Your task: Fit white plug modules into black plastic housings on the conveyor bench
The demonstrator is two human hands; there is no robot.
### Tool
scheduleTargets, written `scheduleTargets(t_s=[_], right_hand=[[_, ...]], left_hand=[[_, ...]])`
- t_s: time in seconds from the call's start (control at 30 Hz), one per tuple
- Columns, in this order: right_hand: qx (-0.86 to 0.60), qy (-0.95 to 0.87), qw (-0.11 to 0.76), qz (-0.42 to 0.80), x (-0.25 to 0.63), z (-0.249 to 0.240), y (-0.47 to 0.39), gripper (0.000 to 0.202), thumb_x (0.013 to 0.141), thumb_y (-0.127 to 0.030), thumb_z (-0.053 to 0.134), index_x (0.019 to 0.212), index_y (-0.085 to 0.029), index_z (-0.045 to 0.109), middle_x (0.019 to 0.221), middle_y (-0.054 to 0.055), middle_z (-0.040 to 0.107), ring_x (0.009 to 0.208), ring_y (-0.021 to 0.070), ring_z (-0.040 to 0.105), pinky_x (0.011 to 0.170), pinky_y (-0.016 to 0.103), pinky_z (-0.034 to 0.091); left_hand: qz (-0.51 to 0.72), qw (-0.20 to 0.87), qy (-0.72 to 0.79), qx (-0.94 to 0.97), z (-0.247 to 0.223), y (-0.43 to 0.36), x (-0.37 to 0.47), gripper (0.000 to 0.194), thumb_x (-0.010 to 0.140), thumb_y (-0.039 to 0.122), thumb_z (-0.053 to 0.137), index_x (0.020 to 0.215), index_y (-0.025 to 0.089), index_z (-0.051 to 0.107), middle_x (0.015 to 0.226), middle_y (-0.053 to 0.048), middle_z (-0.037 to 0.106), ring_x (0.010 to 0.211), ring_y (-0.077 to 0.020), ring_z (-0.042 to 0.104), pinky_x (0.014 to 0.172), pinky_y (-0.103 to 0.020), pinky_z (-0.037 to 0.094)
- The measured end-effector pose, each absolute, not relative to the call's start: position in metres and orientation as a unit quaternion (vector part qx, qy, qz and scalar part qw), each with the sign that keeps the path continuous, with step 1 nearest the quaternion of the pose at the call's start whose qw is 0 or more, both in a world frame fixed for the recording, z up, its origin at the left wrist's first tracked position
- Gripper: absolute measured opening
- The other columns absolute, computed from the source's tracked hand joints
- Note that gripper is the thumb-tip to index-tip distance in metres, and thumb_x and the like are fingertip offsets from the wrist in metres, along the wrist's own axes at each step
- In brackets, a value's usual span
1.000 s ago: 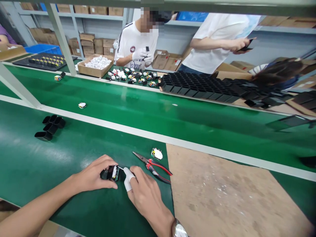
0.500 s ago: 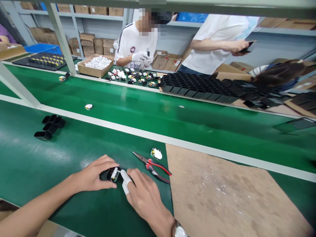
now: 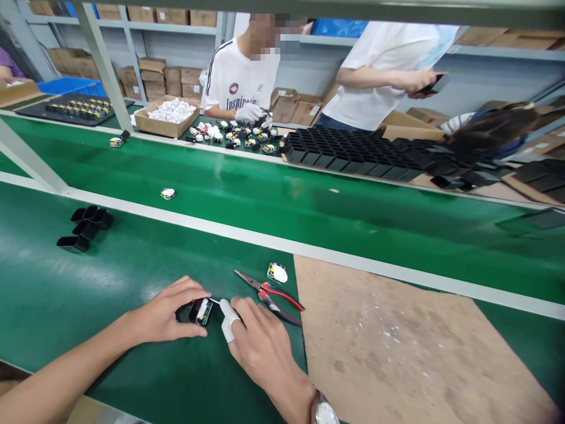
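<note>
My left hand (image 3: 176, 315) is closed around a small black plastic housing (image 3: 193, 311) whose open end faces right. Inside that end sits a circuit board (image 3: 204, 312) with white filler on it. Close by on the right, my right hand (image 3: 258, 335) has a white finger cot on and its fingers pinched. A thin, wire-like piece (image 3: 214, 301) runs from these fingertips to the upper edge of the housing; its exact kind is unclear. Long-nose pliers (image 3: 269, 294) with red and black handles lie beyond my right hand, beside another circuit board (image 3: 278, 273) topped with white.
Several black housings (image 3: 86, 227) stand at left. A brown board (image 3: 397, 353) covers the bench at right. Beyond the white rail, a green belt (image 3: 265, 191) carries a white-topped board (image 3: 168, 193). Across it, a gloved co-worker (image 3: 241, 76) handles parts beside rows of black housings (image 3: 348, 150).
My right fingertips have drawn slightly away from the housing, and the thin piece now meets its upper edge. The board on the belt has shifted right. The co-worker's hands have lowered.
</note>
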State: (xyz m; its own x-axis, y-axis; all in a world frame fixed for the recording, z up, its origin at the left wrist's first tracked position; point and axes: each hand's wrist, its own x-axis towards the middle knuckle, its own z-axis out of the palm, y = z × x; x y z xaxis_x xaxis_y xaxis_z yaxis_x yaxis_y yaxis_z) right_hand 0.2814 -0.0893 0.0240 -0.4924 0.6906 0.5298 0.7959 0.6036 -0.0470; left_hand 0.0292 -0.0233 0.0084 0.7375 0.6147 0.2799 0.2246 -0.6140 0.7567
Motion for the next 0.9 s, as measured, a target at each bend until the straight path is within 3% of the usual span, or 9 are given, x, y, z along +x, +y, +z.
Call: scheduleTargets(t_s=[0.37,0.6,0.9], right_hand=[[-0.424,-0.861,0.267,-0.083,0.278,0.028,-0.091,0.026,0.089,-0.002,0.047,0.072,-0.021,0.054,0.095,0.009,0.062,0.077,0.0207,0.052,0.06,0.034,0.038],[-0.417,-0.865,0.274,-0.053,0.278,0.03,-0.093,0.027,0.088,-0.001,0.048,0.07,-0.021,0.053,0.091,0.008,0.061,0.073,0.0188,0.05,0.059,0.034,0.036],[-0.432,-0.856,0.269,-0.091,0.285,0.03,-0.087,0.026,0.085,0.0,0.05,0.071,-0.02,0.054,0.091,0.009,0.063,0.075,0.0195,0.052,0.063,0.035,0.037]], left_hand=[[0.271,0.37,0.239,0.856,0.004,-0.023,0.028,0.065,0.09,0.037,0.085,0.147,0.024,0.055,0.124,-0.013,0.068,0.112,-0.0274,0.063,0.097,-0.042,0.054],[0.264,0.399,0.228,0.848,0.011,-0.024,0.029,0.063,0.097,0.021,0.073,0.156,0.026,0.05,0.128,-0.012,0.071,0.116,-0.0275,0.064,0.103,-0.044,0.054],[0.254,0.427,0.261,0.828,0.014,-0.025,0.028,0.039,0.096,0.018,0.072,0.134,0.023,0.062,0.122,-0.009,0.072,0.112,-0.0238,0.068,0.1,-0.037,0.055]])
